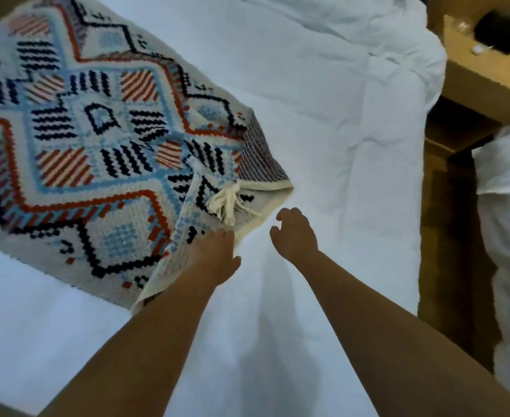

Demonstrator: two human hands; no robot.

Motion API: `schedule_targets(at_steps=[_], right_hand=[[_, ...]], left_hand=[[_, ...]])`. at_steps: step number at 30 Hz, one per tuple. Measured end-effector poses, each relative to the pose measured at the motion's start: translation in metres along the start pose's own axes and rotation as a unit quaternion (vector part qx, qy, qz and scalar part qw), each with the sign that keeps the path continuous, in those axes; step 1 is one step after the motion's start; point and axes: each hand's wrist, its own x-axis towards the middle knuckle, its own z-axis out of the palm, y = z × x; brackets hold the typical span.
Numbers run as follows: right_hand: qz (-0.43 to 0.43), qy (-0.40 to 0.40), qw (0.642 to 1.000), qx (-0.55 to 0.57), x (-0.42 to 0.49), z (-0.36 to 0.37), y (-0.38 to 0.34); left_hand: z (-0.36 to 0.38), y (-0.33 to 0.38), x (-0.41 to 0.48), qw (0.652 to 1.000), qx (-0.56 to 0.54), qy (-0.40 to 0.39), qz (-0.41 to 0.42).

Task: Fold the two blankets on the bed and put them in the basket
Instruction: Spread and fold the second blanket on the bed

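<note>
While the left hand [214, 257] seemingly pinches the blanket [76, 139], the right hand [294, 233] hovers relaxed, empty.

So the blanket [82, 145] is spread on the bed [323, 130], covering the 9 to 11 o'clock side, with its near corner poking toward the middle. That corner is flipped back on itself and a tassel [226, 203] lies on top of the flap. The left hand [214, 257] sits on the blanket's edge just at 6 o'clock of the tassel; can't tell if it's gripping. The right hand [295, 236] is just beside it at 3 o'clock, over bare bed, near the corner but apart from it. Bunched bedding fills 12 to 1 o'clock. Off the bed at 2 o'clock is a nightstand [488, 73] with a dark thing [500, 34] on it, and more bedding [506, 206] sits across the floor gap [446, 236] at 3 o'clock.
</note>
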Motion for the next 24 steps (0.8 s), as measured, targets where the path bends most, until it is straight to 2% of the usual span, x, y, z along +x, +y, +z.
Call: schedule_targets(at_steps=[5,10,13,17,19,21,24], right_hand=[[-0.034,0.031,0.998,-0.04,0.086,0.017,0.017],[-0.157,-0.005,0.975,-0.159,0.151,0.041,0.02],[-0.182,-0.003,0.96,-0.211,0.179,0.05,0.02],[-0.217,0.042,0.95,-0.219,0.201,0.049,0.024],[-0.187,0.047,0.97,-0.151,0.21,0.041,0.029],[-0.122,0.056,0.989,-0.064,0.218,0.03,0.04],[0.015,0.13,0.989,0.074,0.229,-0.005,0.078]], left_hand=[[0.028,0.006,0.057,0.998,0.026,0.054,-0.03],[0.05,-0.004,0.091,0.993,0.042,0.08,-0.07],[0.051,-0.003,0.103,0.994,0.049,0.085,-0.042],[0.029,0.005,0.118,0.989,0.006,0.149,0.012],[0.021,0.016,0.126,0.988,-0.032,0.147,0.032],[0.013,0.033,0.134,0.986,-0.076,0.142,0.049],[0.005,0.077,0.145,0.973,-0.158,0.156,0.064]])
